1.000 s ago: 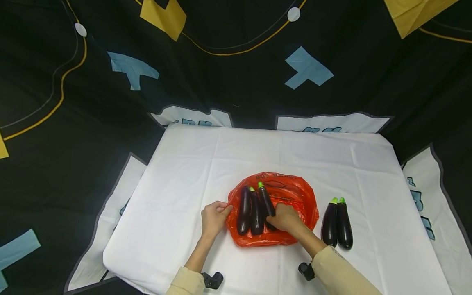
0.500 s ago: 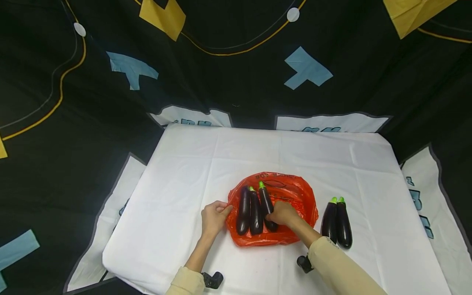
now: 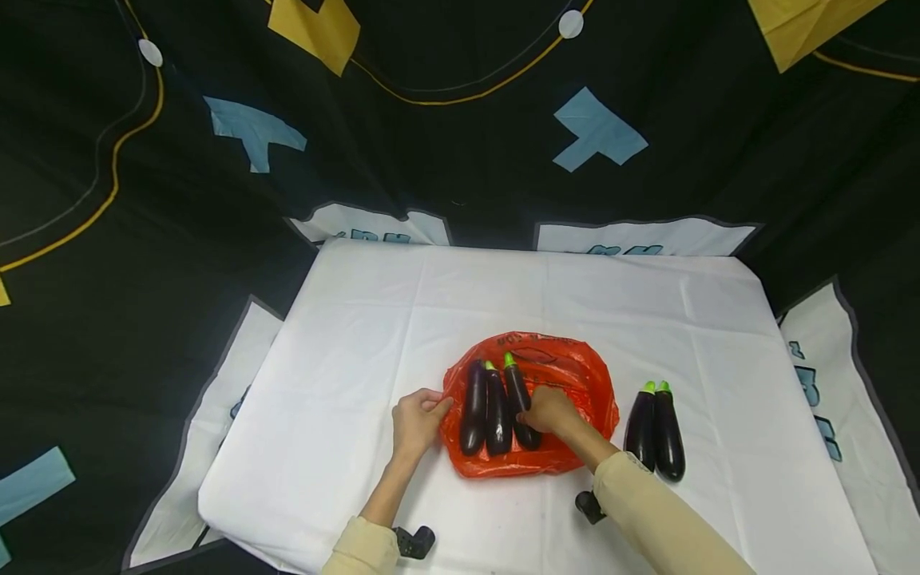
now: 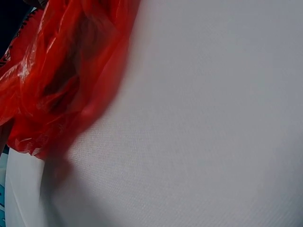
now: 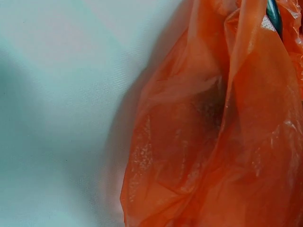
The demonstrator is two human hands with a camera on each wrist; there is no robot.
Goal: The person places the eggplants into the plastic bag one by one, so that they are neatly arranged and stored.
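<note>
A red plastic bag point(image 3: 575, 375) lies spread open on the white-covered table, three eggplants inside it. The left eggplant point(image 3: 473, 411) and middle eggplant point(image 3: 498, 415) lie side by side. At its left edge, my left hand point(image 3: 415, 423) pinches the bag's rim between thumb and fingers. My right hand point(image 3: 552, 411) reaches over the right side and holds the right-hand eggplant point(image 3: 516, 386) by its lower half; the fingertips are partly hidden. The left wrist view catches the crumpled bag point(image 4: 71, 71) at its upper left. Red film of the bag point(image 5: 189, 156) fills the right wrist view's right side.
Two more eggplants point(image 3: 655, 431) lie together on the white cloth point(image 3: 747, 383), right of the bag and near my right forearm. A dark curtain with blue and yellow shapes point(image 3: 460, 168) surrounds the table. Black wrist devices point(image 3: 414, 543) sit beneath the sleeves.
My right hand has shifted slightly up and left along the right-hand eggplant, which now lies a little closer to the middle one. My left hand stays at the bag's rim.
</note>
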